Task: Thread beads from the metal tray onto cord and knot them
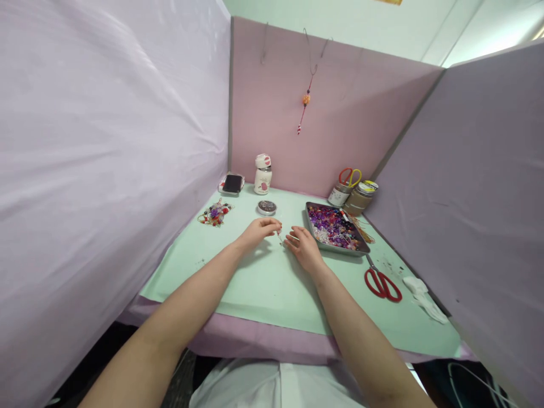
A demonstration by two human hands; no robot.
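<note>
Thumb and fingertips of my left hand (262, 228) are pinched on a short thin strand (279, 237) with what look like small beads. It hangs just above the table, too small to make out in detail. Close to its lower end is my right hand (301, 245), palm turned inward, fingers stretched and slightly apart, with nothing visible in them. A tray of mixed beads (366, 249), mostly purple, red and clear, lies to the right of my right hand. Behind my left hand stands a small round tin (267, 208) with dark contents.
At left lie a heap of beaded strands (215, 213) and a dark phone-like object (232, 183); a white bottle (263, 177) stands behind. At right are jars (361, 197), red-handled scissors (382, 284) and white cloth (424, 297). A beaded string (306, 100) hangs on the pink partition.
</note>
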